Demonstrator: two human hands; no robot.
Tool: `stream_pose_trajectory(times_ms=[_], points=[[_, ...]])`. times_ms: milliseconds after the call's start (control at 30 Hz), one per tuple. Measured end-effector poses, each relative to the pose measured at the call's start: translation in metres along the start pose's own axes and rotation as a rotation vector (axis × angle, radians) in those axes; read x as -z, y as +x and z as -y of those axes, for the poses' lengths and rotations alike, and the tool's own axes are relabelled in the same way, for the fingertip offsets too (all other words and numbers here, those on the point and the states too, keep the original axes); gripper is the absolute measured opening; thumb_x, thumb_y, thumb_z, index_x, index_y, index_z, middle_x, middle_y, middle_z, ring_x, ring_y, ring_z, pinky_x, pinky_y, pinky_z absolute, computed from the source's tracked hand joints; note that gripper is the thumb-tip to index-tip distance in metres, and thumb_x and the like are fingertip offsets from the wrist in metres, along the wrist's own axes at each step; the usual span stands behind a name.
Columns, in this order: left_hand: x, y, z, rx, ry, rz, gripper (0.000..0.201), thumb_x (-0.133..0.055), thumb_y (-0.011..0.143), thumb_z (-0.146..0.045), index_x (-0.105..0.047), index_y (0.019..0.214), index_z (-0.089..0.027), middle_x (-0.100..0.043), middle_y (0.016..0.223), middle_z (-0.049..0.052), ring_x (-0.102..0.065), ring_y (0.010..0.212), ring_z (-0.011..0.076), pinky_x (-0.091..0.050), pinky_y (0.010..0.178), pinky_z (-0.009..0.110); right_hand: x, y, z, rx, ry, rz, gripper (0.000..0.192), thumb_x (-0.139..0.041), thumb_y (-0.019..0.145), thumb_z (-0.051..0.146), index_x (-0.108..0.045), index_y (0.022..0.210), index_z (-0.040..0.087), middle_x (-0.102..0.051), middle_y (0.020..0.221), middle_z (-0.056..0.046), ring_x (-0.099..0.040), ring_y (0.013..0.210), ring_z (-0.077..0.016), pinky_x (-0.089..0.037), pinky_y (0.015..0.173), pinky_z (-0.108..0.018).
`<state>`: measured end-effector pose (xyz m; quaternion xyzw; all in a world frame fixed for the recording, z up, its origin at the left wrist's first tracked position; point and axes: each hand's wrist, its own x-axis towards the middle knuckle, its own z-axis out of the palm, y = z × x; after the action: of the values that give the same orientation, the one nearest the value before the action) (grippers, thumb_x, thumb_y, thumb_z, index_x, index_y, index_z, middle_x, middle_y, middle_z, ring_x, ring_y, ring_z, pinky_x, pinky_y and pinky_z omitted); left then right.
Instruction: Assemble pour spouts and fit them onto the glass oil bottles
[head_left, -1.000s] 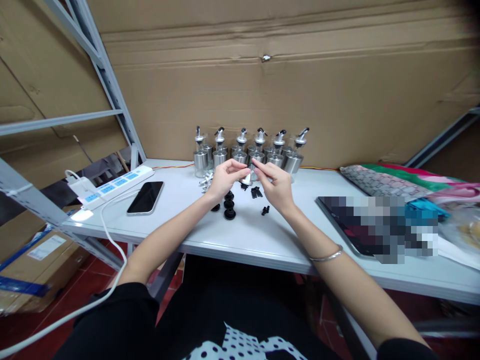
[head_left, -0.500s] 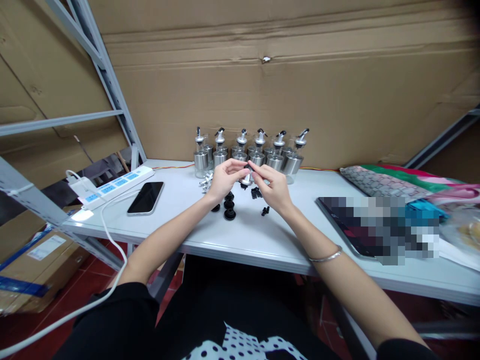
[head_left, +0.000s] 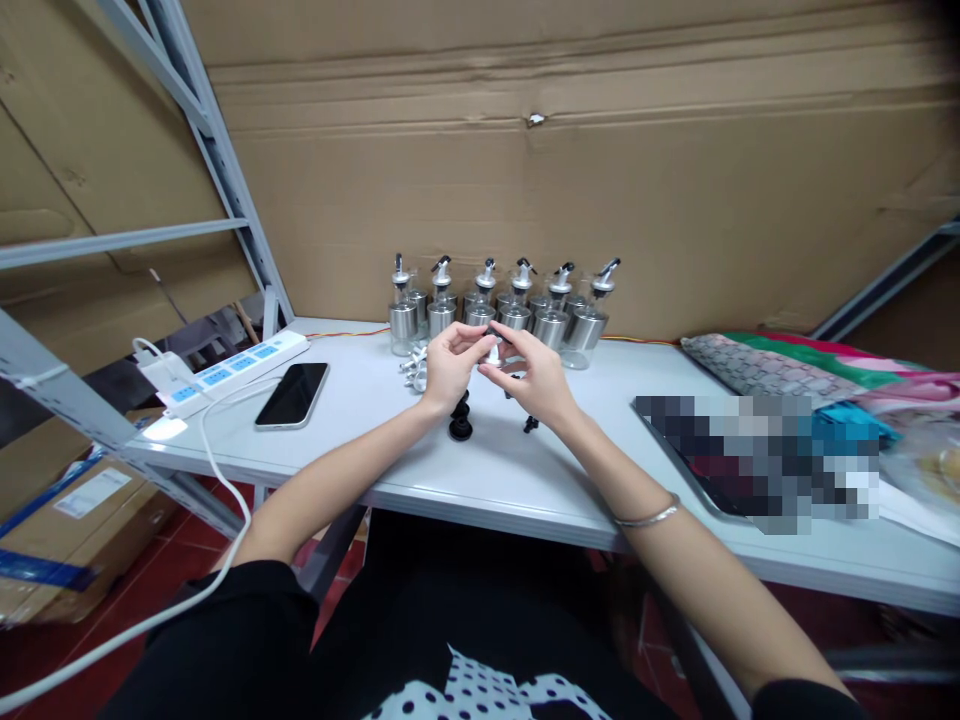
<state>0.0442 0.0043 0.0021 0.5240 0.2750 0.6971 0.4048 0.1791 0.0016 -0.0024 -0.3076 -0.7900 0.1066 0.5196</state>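
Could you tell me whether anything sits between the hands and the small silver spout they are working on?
Nothing visible does: the left hand and right hand both pinch the spout directly, above the table.

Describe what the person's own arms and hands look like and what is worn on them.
Both forearms are bare, with black sleeves ending near the elbows. The left hand wears nothing visible. The right hand is bare too, but a thin silver bangle circles the right forearm. No gloves, watch or markings show.
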Motion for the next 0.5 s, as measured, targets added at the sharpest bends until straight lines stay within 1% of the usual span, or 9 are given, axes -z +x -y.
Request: stream_pose_trajectory(times_ms=[100, 167, 300, 400, 500], points=[[-0.001, -0.001, 0.001, 0.007, -0.003, -0.022, 0.029, -0.081, 0.060, -0.031, -0.062, 0.076, -0.015, -0.067, 0.073, -0.001, -0.063, 0.068, 0.0108, -0.051, 0.066, 0.024, -0.002, 0.000, 0.000, -0.010, -0.007, -0.011, 0.055, -0.067, 0.076, 0.033, -0.056, 0.128, 0.020, -0.060, 0.093, -0.007, -0.061, 0.074, -0.0169, -0.059, 0.060, -0.030], [0.000, -0.001, 0.002, 0.035, -0.002, -0.013, 0.030, -0.081, 0.060, -0.031, -0.062, 0.076, -0.015, -0.067, 0.072, -0.001, -0.064, 0.067, 0.0110, -0.050, 0.065, 0.024, -0.001, 0.000, -0.001, -0.023, -0.009, -0.014, 0.052, -0.068, 0.075, 0.032, -0.058, 0.125, 0.020, -0.061, 0.093, -0.007, -0.062, 0.072, -0.0170, -0.058, 0.058, -0.029], [0.003, 0.003, 0.001, 0.114, -0.030, 0.056, 0.029, -0.080, 0.061, -0.035, -0.062, 0.074, -0.014, -0.064, 0.064, -0.002, -0.061, 0.062, 0.0093, -0.050, 0.062, 0.023, 0.004, 0.000, -0.004, -0.024, -0.019, 0.003, 0.050, -0.069, 0.073, 0.031, -0.061, 0.121, 0.020, -0.062, 0.085, -0.006, -0.061, 0.070, -0.0172, -0.056, 0.055, -0.029], [0.007, 0.008, -0.002, 0.173, -0.028, 0.108, 0.032, -0.081, 0.059, -0.037, -0.063, 0.071, -0.013, -0.064, 0.065, -0.002, -0.061, 0.061, 0.0092, -0.050, 0.061, 0.022, 0.007, 0.000, -0.007, -0.010, -0.025, 0.024, 0.051, -0.070, 0.073, 0.033, -0.061, 0.121, 0.019, -0.062, 0.084, -0.005, -0.059, 0.069, -0.0164, -0.055, 0.055, -0.029], [0.012, 0.014, -0.004, 0.182, 0.019, 0.160, 0.034, -0.083, 0.056, -0.038, -0.064, 0.069, -0.013, -0.065, 0.064, 0.000, -0.063, 0.062, 0.0104, -0.049, 0.060, 0.023, 0.010, 0.001, -0.010, 0.014, -0.037, 0.057, 0.051, -0.070, 0.073, 0.035, -0.061, 0.121, 0.019, -0.062, 0.084, -0.005, -0.059, 0.069, -0.0163, -0.055, 0.058, -0.030]])
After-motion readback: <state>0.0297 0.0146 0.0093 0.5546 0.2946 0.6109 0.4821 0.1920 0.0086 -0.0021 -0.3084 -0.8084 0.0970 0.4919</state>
